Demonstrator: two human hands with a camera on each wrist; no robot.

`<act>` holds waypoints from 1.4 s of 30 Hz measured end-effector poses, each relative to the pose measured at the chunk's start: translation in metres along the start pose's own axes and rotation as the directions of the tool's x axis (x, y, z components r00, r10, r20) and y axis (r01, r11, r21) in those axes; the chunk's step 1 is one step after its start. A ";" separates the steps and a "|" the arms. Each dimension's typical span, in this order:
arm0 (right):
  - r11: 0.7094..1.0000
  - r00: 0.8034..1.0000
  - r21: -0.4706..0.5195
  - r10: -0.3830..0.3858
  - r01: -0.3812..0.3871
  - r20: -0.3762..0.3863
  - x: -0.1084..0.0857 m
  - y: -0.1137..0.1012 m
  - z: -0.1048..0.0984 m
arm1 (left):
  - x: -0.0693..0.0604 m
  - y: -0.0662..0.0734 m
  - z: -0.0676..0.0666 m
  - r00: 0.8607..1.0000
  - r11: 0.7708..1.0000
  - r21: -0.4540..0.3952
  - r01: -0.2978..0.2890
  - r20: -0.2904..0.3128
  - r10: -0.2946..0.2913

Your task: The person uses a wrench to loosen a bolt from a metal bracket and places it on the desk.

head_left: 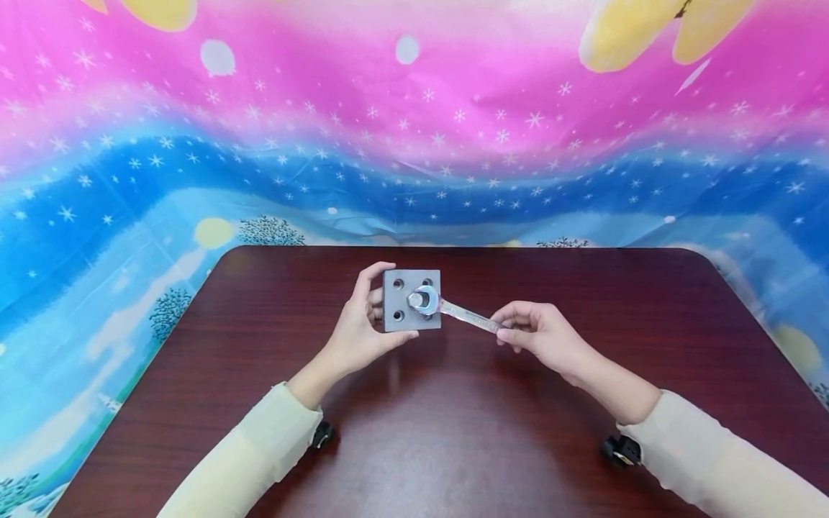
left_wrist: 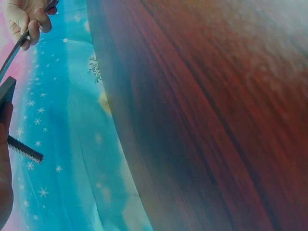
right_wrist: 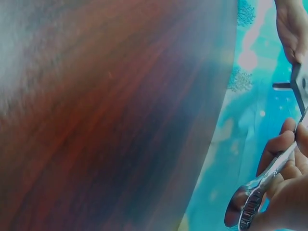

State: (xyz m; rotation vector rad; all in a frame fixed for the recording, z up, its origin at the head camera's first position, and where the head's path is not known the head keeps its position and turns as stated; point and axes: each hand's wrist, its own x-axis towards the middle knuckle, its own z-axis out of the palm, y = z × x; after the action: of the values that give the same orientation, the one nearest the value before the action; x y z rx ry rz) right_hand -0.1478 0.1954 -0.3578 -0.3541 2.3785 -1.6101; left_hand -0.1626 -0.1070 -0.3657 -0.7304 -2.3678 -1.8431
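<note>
My left hand (head_left: 358, 325) grips a square grey metal plate (head_left: 391, 300) by its left side, thumb along the lower edge. The plate has holes near its corners. A bolt (head_left: 415, 301) passes through its middle, head towards me; its threaded shank (left_wrist: 26, 150) sticks out behind in the left wrist view. My right hand (head_left: 549, 337) pinches a silver combination wrench (head_left: 468, 316) near its handle's far end. The wrench's open jaw lies at the bolt head; how fully it fits around cannot be told. Its ring end (right_wrist: 246, 207) shows below the right fingers in the right wrist view.
Both hands are above a dark reddish-brown wooden table (head_left: 414, 439). A pink and blue patterned cloth (head_left: 363, 158) hangs behind the table and along its sides. Small black devices sit at the left wrist (head_left: 322, 434) and the right wrist (head_left: 622, 451).
</note>
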 end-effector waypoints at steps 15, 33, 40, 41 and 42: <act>0.998 1.000 0.064 0.006 -0.007 0.029 0.006 0.008 0.013 | -0.003 0.004 0.003 0.999 0.999 0.020 -0.044 -0.009 0.044; 0.954 0.961 -0.242 -0.116 0.179 0.251 0.050 -0.003 -0.031 | -0.004 0.013 -0.015 0.884 0.993 0.114 0.032 0.461 -0.081; 0.860 0.936 -0.431 -0.136 0.274 0.324 0.064 -0.024 -0.041 | 0.001 0.016 -0.010 0.793 0.991 0.125 0.045 0.599 -0.111; 0.848 0.936 -0.449 -0.137 0.280 0.325 0.065 -0.028 -0.041 | 0.002 0.017 -0.010 0.787 0.992 0.122 0.044 0.607 -0.109; 0.839 0.935 -0.464 -0.138 0.285 0.326 0.066 -0.031 -0.041 | 0.003 0.017 -0.010 0.781 0.992 0.118 0.043 0.615 -0.107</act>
State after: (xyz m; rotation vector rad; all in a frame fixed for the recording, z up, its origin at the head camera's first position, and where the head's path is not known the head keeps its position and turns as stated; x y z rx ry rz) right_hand -0.2220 0.1983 -0.3188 -0.9144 2.5636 -0.8877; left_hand -0.1614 -0.1125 -0.3462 -1.4436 -2.8722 -1.6727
